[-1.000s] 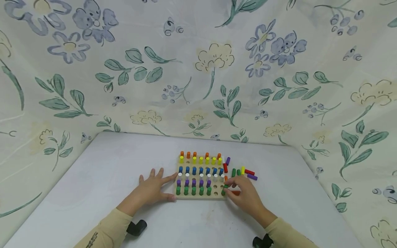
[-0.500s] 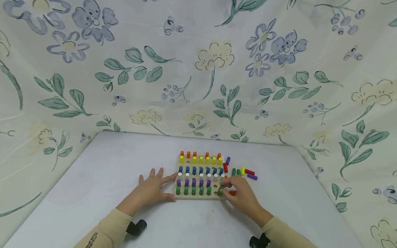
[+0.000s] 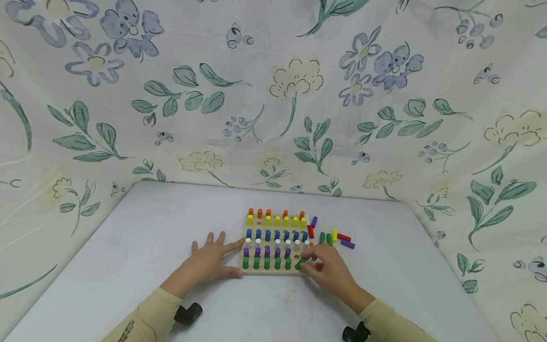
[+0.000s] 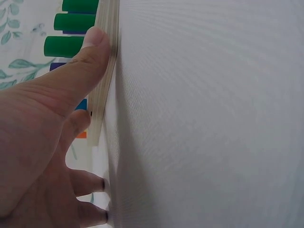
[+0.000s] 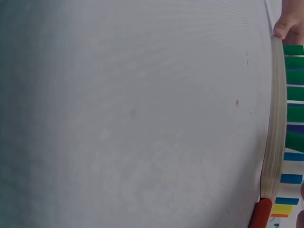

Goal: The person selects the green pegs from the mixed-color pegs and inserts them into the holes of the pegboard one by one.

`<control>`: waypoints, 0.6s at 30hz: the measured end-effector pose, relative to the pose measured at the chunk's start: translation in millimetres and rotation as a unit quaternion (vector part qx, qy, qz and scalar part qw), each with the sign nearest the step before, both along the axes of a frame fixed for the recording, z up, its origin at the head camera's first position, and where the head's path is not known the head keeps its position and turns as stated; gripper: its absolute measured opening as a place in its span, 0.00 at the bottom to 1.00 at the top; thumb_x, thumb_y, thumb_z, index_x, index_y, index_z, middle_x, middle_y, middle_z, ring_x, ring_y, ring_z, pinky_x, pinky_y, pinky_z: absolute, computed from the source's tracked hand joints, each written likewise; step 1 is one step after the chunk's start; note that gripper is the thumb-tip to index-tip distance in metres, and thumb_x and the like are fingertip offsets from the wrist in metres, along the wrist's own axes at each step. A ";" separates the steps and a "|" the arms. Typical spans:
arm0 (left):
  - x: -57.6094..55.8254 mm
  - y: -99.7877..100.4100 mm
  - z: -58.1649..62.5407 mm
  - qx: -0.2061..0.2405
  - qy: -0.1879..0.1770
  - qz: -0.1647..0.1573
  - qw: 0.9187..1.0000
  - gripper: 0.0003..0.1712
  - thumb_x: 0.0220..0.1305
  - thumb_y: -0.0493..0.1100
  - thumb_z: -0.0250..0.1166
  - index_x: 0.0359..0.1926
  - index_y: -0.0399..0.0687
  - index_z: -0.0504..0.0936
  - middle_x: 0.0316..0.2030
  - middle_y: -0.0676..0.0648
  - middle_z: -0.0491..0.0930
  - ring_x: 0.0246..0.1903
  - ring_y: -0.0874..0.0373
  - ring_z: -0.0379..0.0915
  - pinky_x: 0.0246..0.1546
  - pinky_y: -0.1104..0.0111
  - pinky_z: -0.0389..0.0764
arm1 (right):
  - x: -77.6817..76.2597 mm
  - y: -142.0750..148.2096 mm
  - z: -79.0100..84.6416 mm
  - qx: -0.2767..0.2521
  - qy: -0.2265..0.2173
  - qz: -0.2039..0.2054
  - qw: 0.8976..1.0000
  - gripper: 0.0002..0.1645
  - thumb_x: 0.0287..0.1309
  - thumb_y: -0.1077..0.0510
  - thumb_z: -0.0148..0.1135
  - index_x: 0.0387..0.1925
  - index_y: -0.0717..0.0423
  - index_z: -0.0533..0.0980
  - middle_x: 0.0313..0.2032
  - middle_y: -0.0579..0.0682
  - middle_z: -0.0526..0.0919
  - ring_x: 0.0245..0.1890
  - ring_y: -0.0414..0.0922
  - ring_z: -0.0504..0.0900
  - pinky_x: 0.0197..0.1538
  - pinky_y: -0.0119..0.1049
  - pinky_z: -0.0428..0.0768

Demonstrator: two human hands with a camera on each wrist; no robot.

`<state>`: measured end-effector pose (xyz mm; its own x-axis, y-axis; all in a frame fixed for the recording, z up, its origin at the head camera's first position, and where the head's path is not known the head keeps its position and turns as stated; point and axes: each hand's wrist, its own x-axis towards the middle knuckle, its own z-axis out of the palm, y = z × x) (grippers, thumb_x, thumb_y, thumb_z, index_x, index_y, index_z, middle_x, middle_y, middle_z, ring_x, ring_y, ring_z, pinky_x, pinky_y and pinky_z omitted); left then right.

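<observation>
A wooden pegboard (image 3: 273, 273) carries rows of green, purple, white, blue, yellow and orange pegs. My left hand (image 3: 211, 260) lies with fingers spread at its left side, thumb on the near corner and index finger touching the left edge. In the left wrist view that thumb (image 4: 97, 40) presses the board's wooden edge (image 4: 107, 71) beside the green pegs. Between thumb and fingertips, my right hand (image 3: 333, 268) pinches a green peg (image 3: 300, 263), tilted over the near row toward its right end. Whether its lower end is in a hole cannot be told.
Loose pegs lie right of the board: a red peg (image 3: 344, 237), a purple peg (image 3: 348, 244), a yellow peg (image 3: 334, 234), a green peg (image 3: 322, 237) and others. An orange-red peg (image 5: 260, 213) lies against the board's near right corner. A floral sheet (image 3: 273, 118) hangs behind the white table (image 3: 179, 204).
My right hand has moved a little left along the near row with the green peg, which now leans instead of standing nearly upright at the right end. My left hand has stayed put.
</observation>
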<state>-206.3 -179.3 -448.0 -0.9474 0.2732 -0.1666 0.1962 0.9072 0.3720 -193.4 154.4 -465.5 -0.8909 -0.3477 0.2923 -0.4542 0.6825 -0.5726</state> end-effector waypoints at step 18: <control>0.6 0.8 1.9 0.000 0.000 -0.001 1.000 0.55 0.48 0.74 0.72 0.75 0.62 0.68 0.74 0.24 0.53 0.72 0.19 0.39 0.62 0.21 0.39 | -1.6 1.6 -0.8 0.019 0.003 0.022 1.000 0.14 0.60 0.55 0.74 0.47 0.42 0.84 0.38 0.32 0.82 0.39 0.36 0.74 0.40 0.30 0.80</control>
